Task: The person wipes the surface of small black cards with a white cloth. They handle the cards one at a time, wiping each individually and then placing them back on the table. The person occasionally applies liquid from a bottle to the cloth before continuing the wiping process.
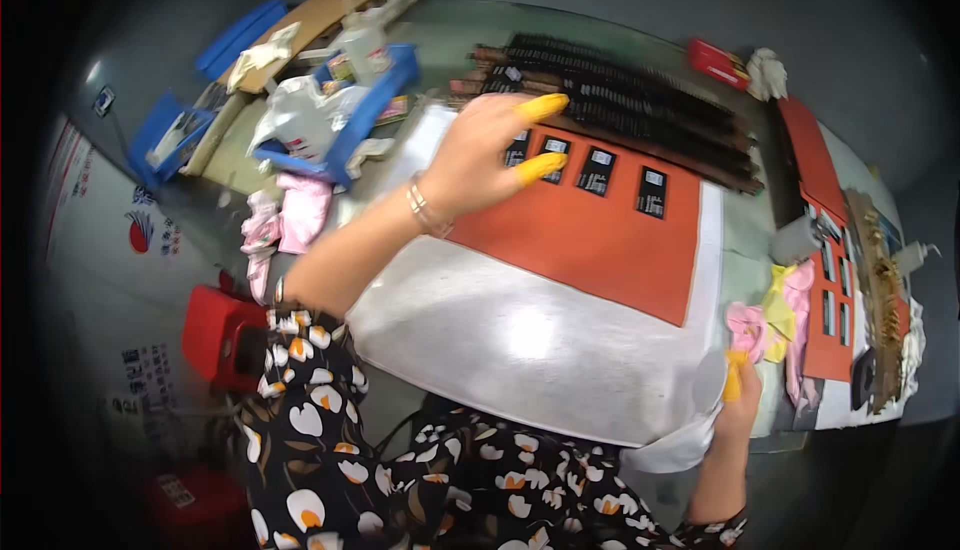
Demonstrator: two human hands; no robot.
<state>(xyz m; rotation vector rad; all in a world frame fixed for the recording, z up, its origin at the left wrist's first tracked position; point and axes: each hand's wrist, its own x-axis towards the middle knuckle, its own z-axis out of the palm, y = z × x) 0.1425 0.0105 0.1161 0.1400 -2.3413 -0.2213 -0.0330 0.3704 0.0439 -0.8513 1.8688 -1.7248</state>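
A row of small black rectangular pieces [598,172] lies along the far edge of an orange-red sheet [590,240], which rests on the far right part of a larger silvery white board [510,350] on the workbench [450,40]. The left hand [480,155] reaches over the sheet's far left corner, fingers spread and uncurled, gripping nothing; its yellow-capped fingertips [541,167] touch or hover just at the leftmost pieces of the row, and contact cannot be told for certain. A bracelet [428,208] circles that wrist.

Just beyond the sheet's far edge lies a long stack of dark strips [620,100], running toward the bench's far right. The right hand [740,390] sits at the board's near right corner, a yellow-capped finger raised; whether it pinches the board's edge cannot be told. Just beside it lies a heap of pink and yellow cloth [775,315].

Along the bench's right edge lies a second orange-red sheet [828,320] with more black pieces on it. On the far left part of the bench stands a blue tray [375,110] holding white bottles [300,115], with pink cloths [300,212] near it. A red stool [215,335] stands below the bench's left side.
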